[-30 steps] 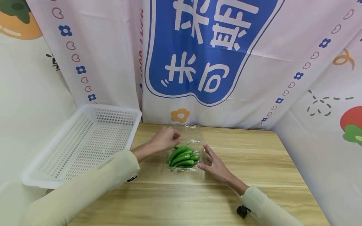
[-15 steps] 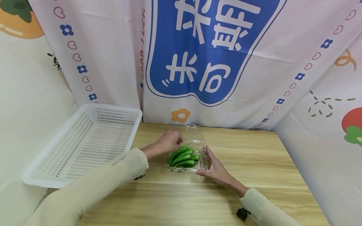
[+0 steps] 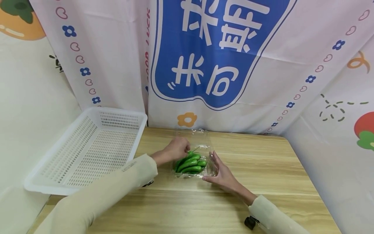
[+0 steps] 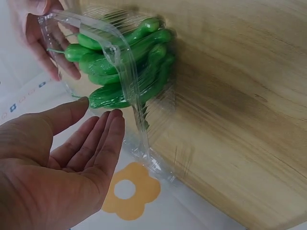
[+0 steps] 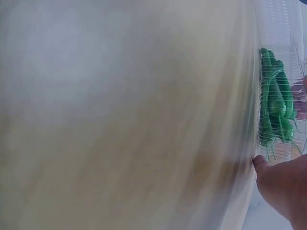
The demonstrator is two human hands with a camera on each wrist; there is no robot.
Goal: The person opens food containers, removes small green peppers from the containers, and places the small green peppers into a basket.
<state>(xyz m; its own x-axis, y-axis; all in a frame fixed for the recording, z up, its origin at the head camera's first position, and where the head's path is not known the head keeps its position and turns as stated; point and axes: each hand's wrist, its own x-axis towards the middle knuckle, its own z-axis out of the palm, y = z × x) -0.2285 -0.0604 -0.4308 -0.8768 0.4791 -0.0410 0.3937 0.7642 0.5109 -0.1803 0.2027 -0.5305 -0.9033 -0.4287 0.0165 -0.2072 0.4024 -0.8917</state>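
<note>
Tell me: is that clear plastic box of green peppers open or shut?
The clear plastic box is open: its transparent lid folds back toward the white printed cloth, leaving green peppers uncovered.

We see smooth, glossy, slender green peppers [image 3: 191, 164], a shiny clear plastic hinged box [image 3: 209, 169], a matt white perforated rectangular plastic basket [image 3: 102, 149], a smooth wood-grained pale brown worktop [image 3: 254, 162] and a creased blue-and-white cloth hanging [image 3: 204, 65].

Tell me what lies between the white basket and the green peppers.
The head view shows wooden tabletop, the left wrist and sleeve cuff over it, then the side of the clear container.
</note>
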